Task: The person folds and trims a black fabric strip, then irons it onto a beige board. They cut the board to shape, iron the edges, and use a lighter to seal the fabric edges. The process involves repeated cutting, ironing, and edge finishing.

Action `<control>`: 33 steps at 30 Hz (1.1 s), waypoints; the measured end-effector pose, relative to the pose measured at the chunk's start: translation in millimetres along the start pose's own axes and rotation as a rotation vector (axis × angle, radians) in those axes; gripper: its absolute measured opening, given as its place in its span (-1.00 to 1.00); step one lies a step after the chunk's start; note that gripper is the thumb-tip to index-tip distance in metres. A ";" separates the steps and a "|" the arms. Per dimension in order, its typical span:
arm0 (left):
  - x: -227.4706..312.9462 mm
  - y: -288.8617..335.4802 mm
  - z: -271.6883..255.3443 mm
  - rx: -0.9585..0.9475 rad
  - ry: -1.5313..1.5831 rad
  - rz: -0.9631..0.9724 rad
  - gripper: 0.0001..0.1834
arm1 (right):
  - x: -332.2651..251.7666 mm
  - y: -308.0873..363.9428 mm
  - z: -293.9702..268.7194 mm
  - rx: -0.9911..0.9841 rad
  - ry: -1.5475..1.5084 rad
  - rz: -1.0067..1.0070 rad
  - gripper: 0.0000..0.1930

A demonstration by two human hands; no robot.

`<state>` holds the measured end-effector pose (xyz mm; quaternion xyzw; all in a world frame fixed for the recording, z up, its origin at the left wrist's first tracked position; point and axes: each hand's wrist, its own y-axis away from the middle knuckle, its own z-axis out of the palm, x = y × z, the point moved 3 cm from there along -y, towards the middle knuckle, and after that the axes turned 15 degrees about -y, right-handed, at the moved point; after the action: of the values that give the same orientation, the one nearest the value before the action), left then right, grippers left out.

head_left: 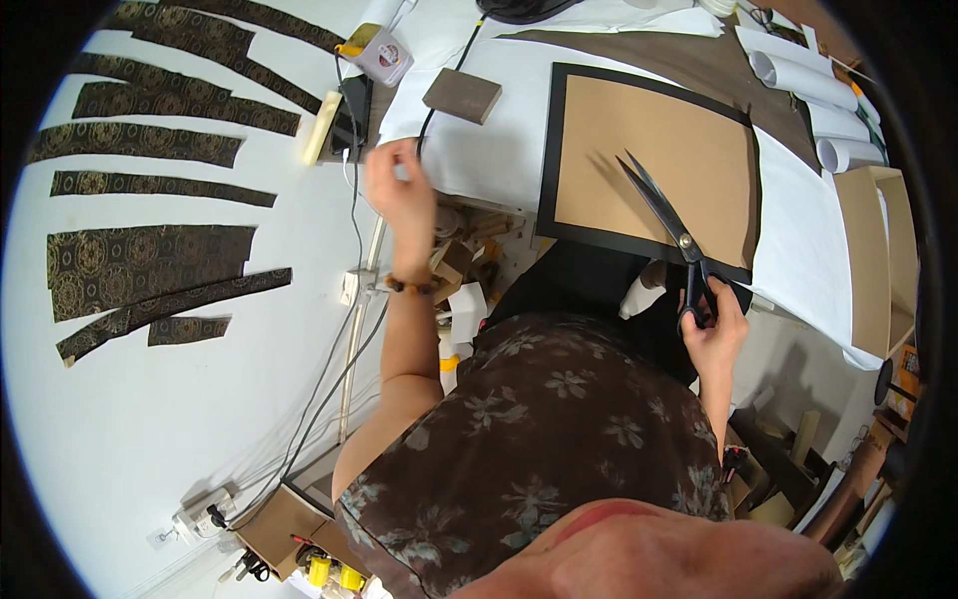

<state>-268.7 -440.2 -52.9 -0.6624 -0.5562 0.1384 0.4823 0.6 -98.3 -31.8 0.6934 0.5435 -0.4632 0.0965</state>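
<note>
My right hand (pixel 718 334) grips the black handles of large scissors (pixel 685 240). The scissor blades are slightly apart and point up and left over a tan board with a black border (pixel 649 160), and a second faint blade shape beside them looks like a shadow. My left hand (pixel 399 195) is raised off the table's left edge, slightly blurred, its fingers loosely curled with a gap to the thumb. I see nothing held in it. Close to it lie a grey-brown block (pixel 462 96) and a dark phone (pixel 350 118) with a cable.
Several dark patterned fabric strips (pixel 150 190) hang on the white wall at left. A pale tin (pixel 379 55) stands near the phone. White paper rolls (pixel 813 80) and an open cardboard box (pixel 878 260) line the right side. Cables run down the wall.
</note>
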 end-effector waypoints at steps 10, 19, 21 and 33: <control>-91.9 4.0 11.6 -0.334 -0.192 0.326 -0.95 | -1.9 -10.0 8.3 0.010 -0.008 0.040 -0.64; -46.9 -6.7 -16.2 -0.466 -0.257 0.192 -0.53 | 39.0 0.4 -23.1 0.393 -0.322 0.254 -0.71; 33.9 -5.4 -40.0 -0.306 -0.041 0.268 -0.60 | 49.6 1.3 -37.2 0.544 -0.481 0.316 -0.72; 225.6 185.7 53.2 -1.481 1.503 -0.837 -0.43 | 73.7 -0.3 -54.3 0.666 -0.907 0.435 -0.83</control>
<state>-117.6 -202.4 -146.9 -0.4622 -0.2487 -0.8293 0.1917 28.0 -14.6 -56.8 0.5149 0.1196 -0.8276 0.1891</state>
